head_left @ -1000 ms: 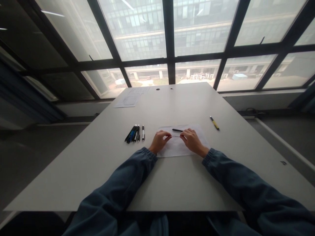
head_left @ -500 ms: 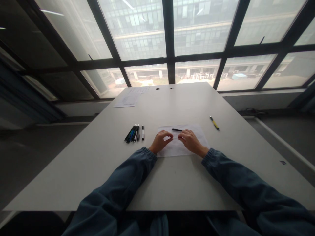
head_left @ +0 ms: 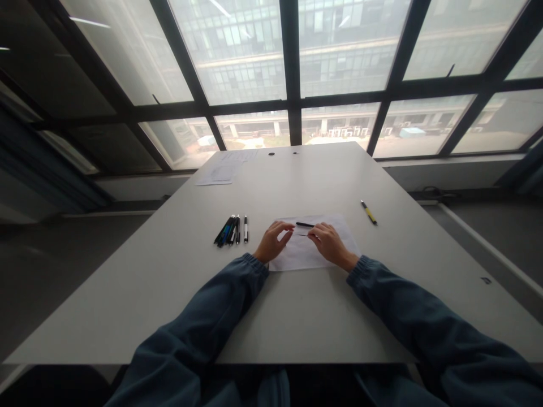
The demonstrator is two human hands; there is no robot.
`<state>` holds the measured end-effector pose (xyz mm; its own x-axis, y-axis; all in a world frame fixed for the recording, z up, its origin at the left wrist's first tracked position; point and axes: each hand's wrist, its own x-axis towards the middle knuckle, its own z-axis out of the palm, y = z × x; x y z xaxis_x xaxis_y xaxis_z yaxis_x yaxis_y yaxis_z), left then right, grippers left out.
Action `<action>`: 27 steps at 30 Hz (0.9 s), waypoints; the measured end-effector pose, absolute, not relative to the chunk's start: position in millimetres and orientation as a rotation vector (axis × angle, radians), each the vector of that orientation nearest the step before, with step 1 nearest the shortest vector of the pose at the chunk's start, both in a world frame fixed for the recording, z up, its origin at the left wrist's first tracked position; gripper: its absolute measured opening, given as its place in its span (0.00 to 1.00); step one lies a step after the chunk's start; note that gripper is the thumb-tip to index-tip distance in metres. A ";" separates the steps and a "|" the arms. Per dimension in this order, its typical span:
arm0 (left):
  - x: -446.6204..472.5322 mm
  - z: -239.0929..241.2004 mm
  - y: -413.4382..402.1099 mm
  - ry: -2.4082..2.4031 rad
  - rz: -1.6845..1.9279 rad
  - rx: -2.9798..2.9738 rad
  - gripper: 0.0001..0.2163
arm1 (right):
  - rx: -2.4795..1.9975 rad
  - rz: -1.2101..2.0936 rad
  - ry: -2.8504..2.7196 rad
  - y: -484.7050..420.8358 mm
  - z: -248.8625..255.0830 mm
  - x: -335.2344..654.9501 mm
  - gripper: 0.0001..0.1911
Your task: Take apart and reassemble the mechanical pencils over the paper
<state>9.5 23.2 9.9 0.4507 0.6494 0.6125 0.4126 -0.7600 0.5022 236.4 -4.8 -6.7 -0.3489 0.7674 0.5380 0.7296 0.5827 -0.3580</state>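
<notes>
My two hands rest on a white paper sheet [head_left: 339, 229] in the middle of the grey table [head_left: 297, 316]. My right hand [head_left: 330, 242] is closed in a pinch on a thin dark pen refill [head_left: 301, 234] that points left. My left hand [head_left: 275, 240] is off the refill, its fingers loosely spread and raised, with the fingertips close to a short black pen part [head_left: 304, 224] lying on the sheet just beyond the hands. Dark blue sleeves cover both arms.
A bunch of several black, blue and white pens [head_left: 231, 229] lies left of my left hand. A yellow pen [head_left: 369, 212] lies to the right. Printed sheets [head_left: 220, 169] sit at the far left corner, near two cable holes [head_left: 272, 153]. Large windows stand behind the table.
My left hand has let go of the refill's left end and lifted its fingers toward the black pen part. My right hand still pinches the refill and has hardly moved.
</notes>
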 end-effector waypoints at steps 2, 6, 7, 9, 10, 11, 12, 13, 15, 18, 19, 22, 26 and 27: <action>4.0 10.9 24.6 0.933 1.163 2.488 0.07 | -1.212 0.071 -2.114 -4.5 -8.1 237.3 0.05; -12.0 10.3 26.8 0.948 0.931 2.667 0.06 | -1.242 0.072 -2.097 -4.5 -9.9 237.9 0.05; -15.9 9.9 27.5 0.953 0.863 2.706 0.06 | -1.243 0.073 -2.098 -4.6 -10.0 237.9 0.06; -22.4 8.7 29.7 0.960 0.767 2.742 0.07 | -1.241 0.076 -2.106 -4.9 -10.0 238.1 0.05; -24.8 8.0 31.3 0.952 0.735 2.741 0.08 | -1.239 0.077 -2.108 -4.9 -9.9 238.3 0.05; -26.8 7.2 33.2 0.931 0.708 2.734 0.08 | -1.236 0.078 -2.109 -4.9 -9.8 238.4 0.05; -28.3 6.2 35.3 0.901 0.685 2.723 0.09 | -1.232 0.080 -2.109 -4.9 -9.9 238.6 0.05; -29.6 5.1 37.5 0.868 0.667 2.708 0.10 | -1.230 0.081 -2.107 -4.8 -10.0 238.8 0.05; -31.7 2.5 41.7 0.805 0.640 2.675 0.10 | -1.226 0.085 -2.103 -4.6 -10.6 239.1 0.05; -33.4 -2.1 45.7 0.745 0.616 2.617 0.10 | -1.224 0.092 -2.104 -4.4 -11.6 239.3 0.06; -33.5 -3.5 46.3 0.735 0.613 2.601 0.10 | -1.224 0.095 -2.105 -4.4 -11.8 239.4 0.06; -32.5 -5.3 46.6 0.737 0.624 2.572 0.08 | -1.218 0.105 -2.107 -4.4 -11.8 239.1 0.06; -30.1 -2.1 45.1 0.752 0.669 2.581 0.09 | -1.193 0.120 -2.103 -4.2 -11.2 238.6 0.06; -29.5 -1.0 44.5 0.754 0.685 2.592 0.09 | -1.188 0.122 -2.103 -4.3 -11.1 238.5 0.06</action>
